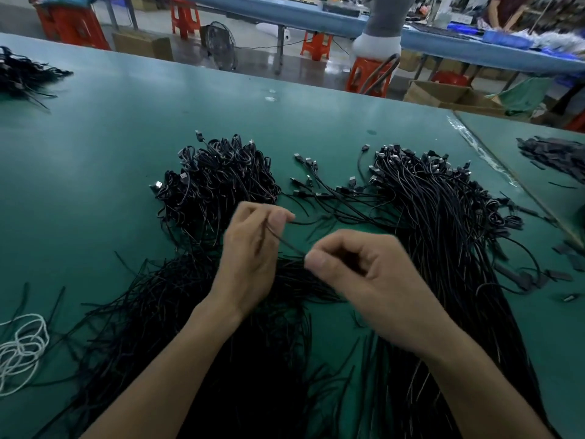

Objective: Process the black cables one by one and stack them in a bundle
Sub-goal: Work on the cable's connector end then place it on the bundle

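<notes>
One thin black cable (286,243) is stretched between both hands above the green table mat (95,153). Left hand (253,248) and right hand (364,280) each pinch it, fingers curled. The looped black cable bundle (218,179) behind looks done. The long straight black cable heap (443,223) on the right likely remains, so roughly midway.

My bare forearms come in from the bottom edge and angle toward each other. My left hand (250,258) is held upright, thumb and forefinger pinched together at its top. My right hand (364,280) is just beside it, a little lower, with its fingers curled under and the thumb pressed to the forefinger. Both hands pinch one thin cable (286,242), which runs taut between them.
</notes>
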